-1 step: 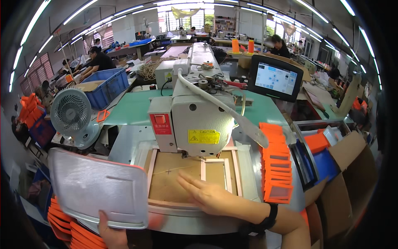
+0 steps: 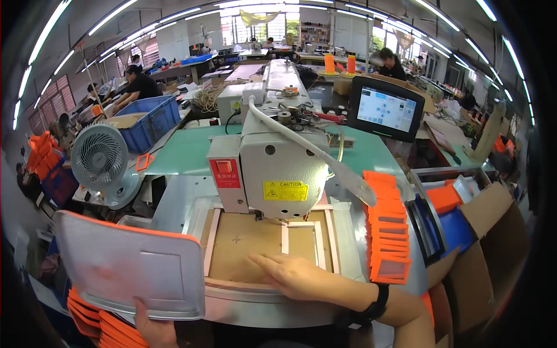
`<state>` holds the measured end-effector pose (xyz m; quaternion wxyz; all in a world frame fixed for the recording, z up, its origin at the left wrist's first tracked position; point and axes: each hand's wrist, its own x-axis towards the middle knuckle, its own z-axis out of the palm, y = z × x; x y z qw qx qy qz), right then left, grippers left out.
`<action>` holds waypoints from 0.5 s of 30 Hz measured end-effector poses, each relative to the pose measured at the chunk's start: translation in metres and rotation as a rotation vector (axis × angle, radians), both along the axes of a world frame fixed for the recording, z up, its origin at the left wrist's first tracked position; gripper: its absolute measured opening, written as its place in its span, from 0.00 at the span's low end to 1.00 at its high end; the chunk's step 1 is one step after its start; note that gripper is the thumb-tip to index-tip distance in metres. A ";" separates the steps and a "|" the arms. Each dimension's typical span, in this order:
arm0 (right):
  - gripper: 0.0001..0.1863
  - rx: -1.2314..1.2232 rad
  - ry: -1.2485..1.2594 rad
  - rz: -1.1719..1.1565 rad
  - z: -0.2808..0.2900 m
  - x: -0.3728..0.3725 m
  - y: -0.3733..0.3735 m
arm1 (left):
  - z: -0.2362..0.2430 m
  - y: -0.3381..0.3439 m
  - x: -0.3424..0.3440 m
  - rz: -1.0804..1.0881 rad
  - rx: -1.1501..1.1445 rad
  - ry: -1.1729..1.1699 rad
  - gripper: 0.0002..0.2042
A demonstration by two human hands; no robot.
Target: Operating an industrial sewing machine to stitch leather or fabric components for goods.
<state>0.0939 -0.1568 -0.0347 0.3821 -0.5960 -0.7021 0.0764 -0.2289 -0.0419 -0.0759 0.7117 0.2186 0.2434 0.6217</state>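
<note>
My left hand (image 2: 154, 329) grips the lower edge of a rounded silvery-grey panel (image 2: 127, 255) with an orange border, its thumb on the front face and its other fingers hidden behind. The panel stands tilted at the left of the sewing machine's bed. My right hand (image 2: 290, 277) reaches in from the right, fingers stretched out low over a brown board (image 2: 232, 255) marked with a small cross. Whether the fingertips touch it I cannot tell. Pale strips (image 2: 210, 243) frame the board beneath the grey sewing machine head (image 2: 282, 168).
Orange frame-shaped pieces (image 2: 390, 238) line the right of the bed; more orange pieces (image 2: 113, 327) are stacked lower left. A white fan (image 2: 100, 155), a blue crate (image 2: 152, 119) and a touch screen (image 2: 386, 110) stand around. Cardboard boxes (image 2: 487, 261) are at right. Other people sit farther back.
The panel has shifted a little left and turned, showing more of its orange edge, with my left hand moving along. A thin yellowish line across the board no longer shows. My right hand has barely moved.
</note>
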 end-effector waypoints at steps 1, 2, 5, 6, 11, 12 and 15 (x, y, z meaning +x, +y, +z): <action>0.09 -0.038 0.029 0.041 0.001 0.005 -0.002 | -0.010 0.007 -0.005 -0.074 0.209 -0.027 0.27; 0.08 -0.010 0.099 -0.002 0.007 0.008 -0.004 | -0.008 0.006 -0.005 -0.076 0.244 -0.041 0.27; 0.07 0.066 0.267 -0.179 0.031 0.025 -0.024 | 0.021 -0.002 0.025 -0.100 0.435 -0.015 0.26; 0.05 0.168 0.212 -0.245 0.037 0.028 -0.024 | 0.027 -0.002 0.037 -0.069 0.449 -0.011 0.25; 0.04 0.216 0.673 -0.355 0.022 0.071 -0.007 | 0.025 0.020 0.104 -0.042 0.446 -0.032 0.22; 0.04 0.184 0.672 -0.383 0.016 0.079 -0.002 | 0.027 0.020 0.111 -0.039 0.431 -0.026 0.22; 0.05 0.076 0.691 -0.420 -0.004 0.104 0.004 | 0.033 0.018 0.115 -0.052 0.390 -0.056 0.22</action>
